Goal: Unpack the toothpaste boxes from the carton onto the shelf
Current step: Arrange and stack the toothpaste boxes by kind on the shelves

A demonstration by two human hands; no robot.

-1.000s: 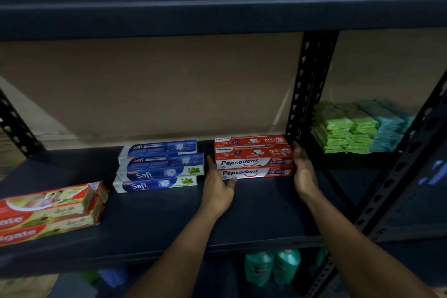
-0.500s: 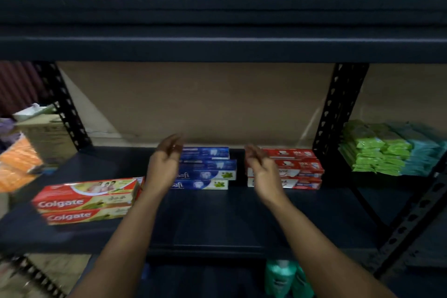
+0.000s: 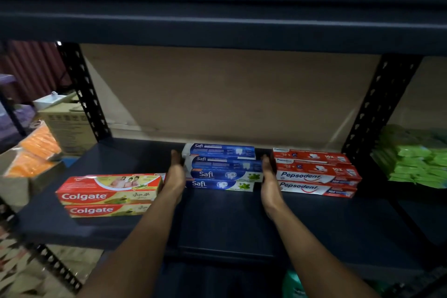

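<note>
The stacked blue Safi boxes (image 3: 222, 169) lie mid-shelf (image 3: 229, 222) between the left hand (image 3: 175, 178) and right hand (image 3: 269, 182), whose flat, straight-fingered palms rest against the stack's two ends.

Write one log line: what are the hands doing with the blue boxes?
state: Safi boxes stacked on shelf; left hand: flat at left end; right hand: flat at right end; beside: Colgate boxes left, Pepsodent boxes right
</note>
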